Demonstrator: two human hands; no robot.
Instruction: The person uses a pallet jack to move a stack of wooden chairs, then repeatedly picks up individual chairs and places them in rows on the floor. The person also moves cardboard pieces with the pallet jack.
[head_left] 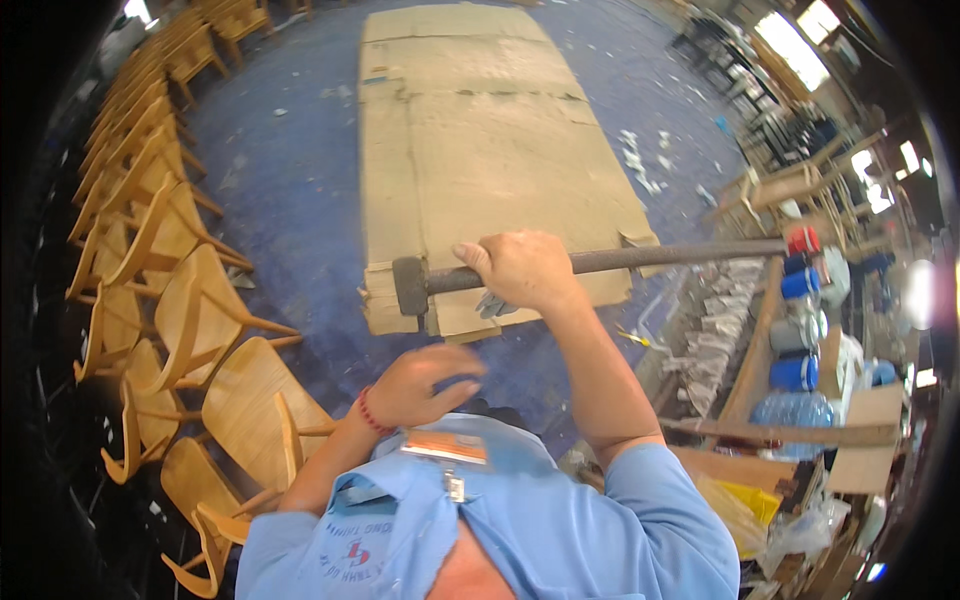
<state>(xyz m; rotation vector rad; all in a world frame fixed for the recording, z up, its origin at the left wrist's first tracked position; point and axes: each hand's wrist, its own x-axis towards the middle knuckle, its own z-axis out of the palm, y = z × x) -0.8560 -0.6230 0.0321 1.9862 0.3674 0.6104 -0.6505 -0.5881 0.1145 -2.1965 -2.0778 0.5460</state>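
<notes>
My right hand (525,268) is wrapped round the handle of a long sledgehammer (660,257), close to its dark, blocky head. The hammer lies almost level across my view, head to the left and handle reaching far to the right. Just below that hand shows a small grey cloth-like piece (491,304); whether it is held or lies beneath cannot be told. Near my chest, my left hand (425,385) is slightly blurred, its fingers curved and the thumb apart, with nothing seen in it. A red bead bracelet (372,411) circles that wrist.
Flattened cardboard (500,150) covers the blue floor (290,180) ahead. Rows of wooden chairs (190,310) line the left. On the right stand a rack with wrapped pieces (722,330), blue containers (795,373), a large clear bottle (790,412) and plastic bags (805,530). White scraps litter the floor.
</notes>
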